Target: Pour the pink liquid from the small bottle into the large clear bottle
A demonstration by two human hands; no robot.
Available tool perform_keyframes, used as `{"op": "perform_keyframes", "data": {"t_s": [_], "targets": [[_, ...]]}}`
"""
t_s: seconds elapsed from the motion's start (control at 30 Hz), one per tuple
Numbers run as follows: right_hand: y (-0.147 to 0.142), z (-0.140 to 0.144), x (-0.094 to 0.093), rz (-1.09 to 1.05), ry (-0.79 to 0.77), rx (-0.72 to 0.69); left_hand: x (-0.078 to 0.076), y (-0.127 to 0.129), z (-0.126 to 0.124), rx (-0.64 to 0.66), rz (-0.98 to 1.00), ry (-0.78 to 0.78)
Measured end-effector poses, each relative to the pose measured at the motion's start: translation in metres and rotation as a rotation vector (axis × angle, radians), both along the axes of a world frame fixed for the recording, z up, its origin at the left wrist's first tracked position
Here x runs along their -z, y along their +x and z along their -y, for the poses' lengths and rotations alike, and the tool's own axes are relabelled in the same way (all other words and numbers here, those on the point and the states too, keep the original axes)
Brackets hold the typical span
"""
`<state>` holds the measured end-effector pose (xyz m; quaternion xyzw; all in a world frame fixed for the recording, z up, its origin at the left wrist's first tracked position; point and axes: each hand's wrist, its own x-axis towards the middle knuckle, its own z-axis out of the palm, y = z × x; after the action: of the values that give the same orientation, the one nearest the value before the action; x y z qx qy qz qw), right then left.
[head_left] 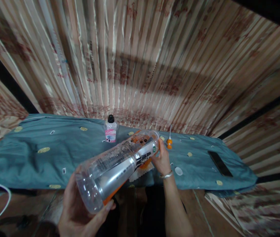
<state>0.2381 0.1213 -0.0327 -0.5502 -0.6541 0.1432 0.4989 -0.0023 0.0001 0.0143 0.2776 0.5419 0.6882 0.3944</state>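
A clear jug point(116, 168) with an orange and silver base is held tilted above the near edge of the blue cloth point(31, 154). Its wide open end is cupped from below by the left hand point(81, 207), the fingers curled up around the rim and closed on the clear wall. Its far end is gripped by the right hand point(162, 159), fingers wrapped on the base; a bracelet is worn at that wrist. On the cloth, a small bottle point(110, 130) stands behind the jug, an orange tool point(169, 141) lies just right of the right hand, a white disc point(178, 171) near it, and a phone point(220, 163) farther right.
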Motion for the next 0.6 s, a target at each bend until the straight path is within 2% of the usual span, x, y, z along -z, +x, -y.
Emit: {"op": "perform_keyframes", "data": {"t_s": [0.2,0.43,0.6], "targets": [[0.001,-0.0008,0.0037,0.026,0.001,0.037,0.005,-0.0036,-0.0005,0.044,0.011,0.024],[0.0005,-0.0005,0.0035,0.018,0.003,0.028,-0.0022,0.0004,0.0004,0.008,0.012,0.017],[0.0006,-0.0007,0.0023,0.016,-0.002,0.027,0.0001,-0.0004,-0.0004,0.006,-0.031,0.006]]}}
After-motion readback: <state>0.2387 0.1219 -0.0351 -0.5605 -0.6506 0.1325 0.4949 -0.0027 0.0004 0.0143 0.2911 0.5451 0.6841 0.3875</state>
